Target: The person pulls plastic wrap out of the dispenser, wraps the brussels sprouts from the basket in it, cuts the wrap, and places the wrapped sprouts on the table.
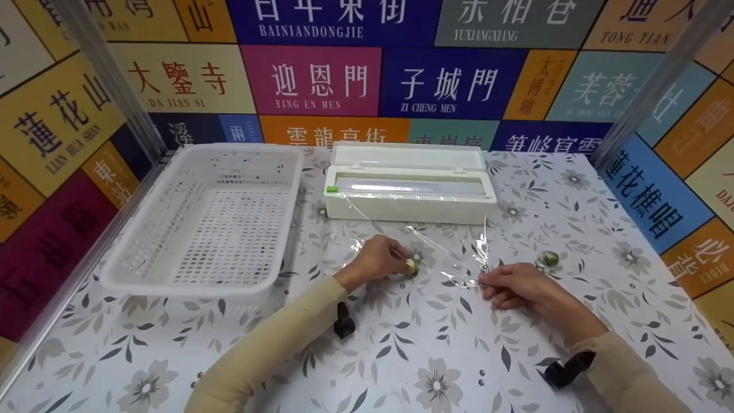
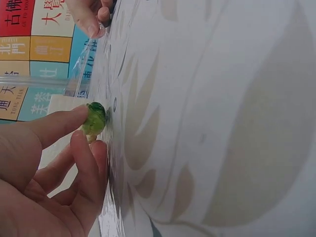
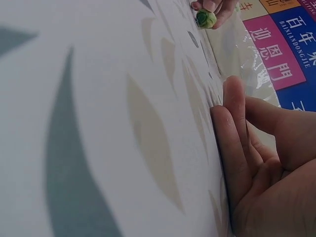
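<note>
At the table (image 1: 287,373), the left grip (image 1: 375,258) pinches a sprout (image 2: 96,119).

The left hand (image 2: 54,163) reaches in from the lower left corner and pinches a small green sprout (image 2: 95,118) between its fingertips. The sprout's leafy side is darker green, its stub pale. It sits close against the clear film (image 2: 86,57) over the desk (image 2: 237,123); whether they touch is hard to tell. At the top edge, the right hand (image 2: 89,12), partly cut off, pinches the film, which is wrinkled and shiny. The desk's cover, printed with grey and beige leaves, fills the right side. At upper left stands a wall (image 2: 49,49) of coloured, lettered panels, crossed by a clear rail (image 2: 34,80).
</note>
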{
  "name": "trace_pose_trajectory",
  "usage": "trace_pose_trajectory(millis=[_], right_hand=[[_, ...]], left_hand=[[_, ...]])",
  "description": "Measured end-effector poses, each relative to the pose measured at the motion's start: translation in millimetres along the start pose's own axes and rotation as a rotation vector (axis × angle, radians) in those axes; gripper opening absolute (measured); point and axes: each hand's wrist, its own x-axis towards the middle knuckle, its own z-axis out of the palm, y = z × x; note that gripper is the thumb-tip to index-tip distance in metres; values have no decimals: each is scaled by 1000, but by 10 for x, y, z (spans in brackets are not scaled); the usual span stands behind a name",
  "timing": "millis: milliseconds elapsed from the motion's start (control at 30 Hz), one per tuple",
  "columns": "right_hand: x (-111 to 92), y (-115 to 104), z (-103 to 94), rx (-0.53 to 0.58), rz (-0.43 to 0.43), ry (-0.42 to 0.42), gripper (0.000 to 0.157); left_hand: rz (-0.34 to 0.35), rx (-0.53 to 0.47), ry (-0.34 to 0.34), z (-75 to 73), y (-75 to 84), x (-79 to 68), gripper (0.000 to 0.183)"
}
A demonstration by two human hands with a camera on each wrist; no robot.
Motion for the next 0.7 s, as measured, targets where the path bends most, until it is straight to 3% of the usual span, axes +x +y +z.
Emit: trace_pose_trajectory(millis=[367, 700], right_hand=[[35, 15, -1, -12, -6, -5, 33], [-14, 5, -50, -33, -37, -31, 35]], left_hand=[[-29, -12, -21, -60, -22, 2, 30], [58, 21, 24, -281, -88, -182, 29]])
